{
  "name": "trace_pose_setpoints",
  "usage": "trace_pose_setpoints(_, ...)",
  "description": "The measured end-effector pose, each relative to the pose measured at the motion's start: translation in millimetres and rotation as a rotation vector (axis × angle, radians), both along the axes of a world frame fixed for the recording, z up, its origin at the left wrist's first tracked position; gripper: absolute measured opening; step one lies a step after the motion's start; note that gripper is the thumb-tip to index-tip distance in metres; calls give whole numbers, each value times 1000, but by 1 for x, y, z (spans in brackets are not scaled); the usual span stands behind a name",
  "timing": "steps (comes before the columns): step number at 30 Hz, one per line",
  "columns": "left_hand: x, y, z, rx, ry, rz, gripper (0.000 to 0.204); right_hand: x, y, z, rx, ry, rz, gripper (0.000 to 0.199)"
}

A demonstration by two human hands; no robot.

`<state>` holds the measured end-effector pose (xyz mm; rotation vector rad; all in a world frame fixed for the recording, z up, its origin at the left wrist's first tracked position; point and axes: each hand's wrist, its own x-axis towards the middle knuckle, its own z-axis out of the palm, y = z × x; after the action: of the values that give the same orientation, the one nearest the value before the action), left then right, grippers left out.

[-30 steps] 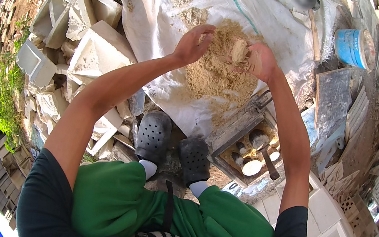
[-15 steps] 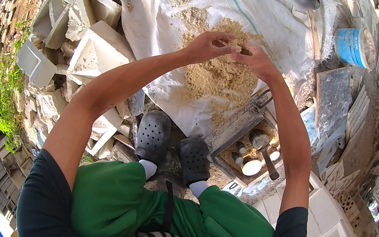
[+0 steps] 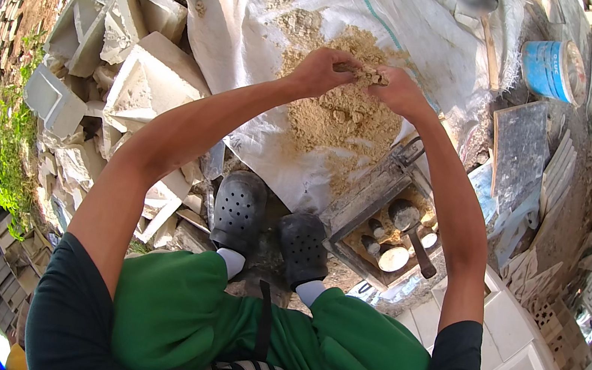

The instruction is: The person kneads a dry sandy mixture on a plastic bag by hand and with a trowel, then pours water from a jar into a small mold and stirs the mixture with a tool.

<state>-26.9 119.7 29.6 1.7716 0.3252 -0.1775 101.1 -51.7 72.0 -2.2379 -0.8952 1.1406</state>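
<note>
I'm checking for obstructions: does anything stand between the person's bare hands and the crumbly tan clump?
Nothing visible does: the bare left hand and bare right hand hold the crumbly tan clump between them, over the tan powdery pile.

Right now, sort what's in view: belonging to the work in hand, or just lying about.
In the work:
- left hand and right hand, gripping crumbly material
- sandy pile below
- white sheet beneath it

Apparently lying about:
- blue bucket
- wooden-handled tool
- broken pale blocks

Left hand (image 3: 341,70) and right hand (image 3: 385,82) hold crumbly material (image 3: 368,79). A frame (image 3: 368,201) sits by the sheet's (image 3: 261,138) lower right edge.
</note>
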Motion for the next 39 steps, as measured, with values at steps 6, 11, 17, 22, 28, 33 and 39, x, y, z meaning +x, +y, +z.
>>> trace_pose_setpoints(6, -10, 17, 3, 247, -279, -86, 31, -6, -21, -12, 271, -154, 64, 35)
trace_pose_setpoints(11, -36, 21, -31, 679, -427, 168, 45, -20, -21, -18, 121, -196, -259, 46)
trace_pose_setpoints(17, -40, -27, -48, 805, -198, 192, 75, -56, -32, -94, 199, -644, -138, 73)
trace_pose_setpoints(22, -31, -28, -55, 666, -330, 63, 69, -46, -19, -78, 379, -398, -14, 79)
trace_pose_setpoints(28, -8, 1, -43, 688, -422, 12, 61, -26, -41, -67, 229, -694, 283, 81)
trace_pose_setpoints(33, 17, 6, -49, 720, -429, -148, 54, -49, -8, -88, 341, -723, 22, 86)
trace_pose_setpoints(39, 14, 0, -49, 513, -389, -182, 41, -47, -8, -95, 407, -586, 133, 69)
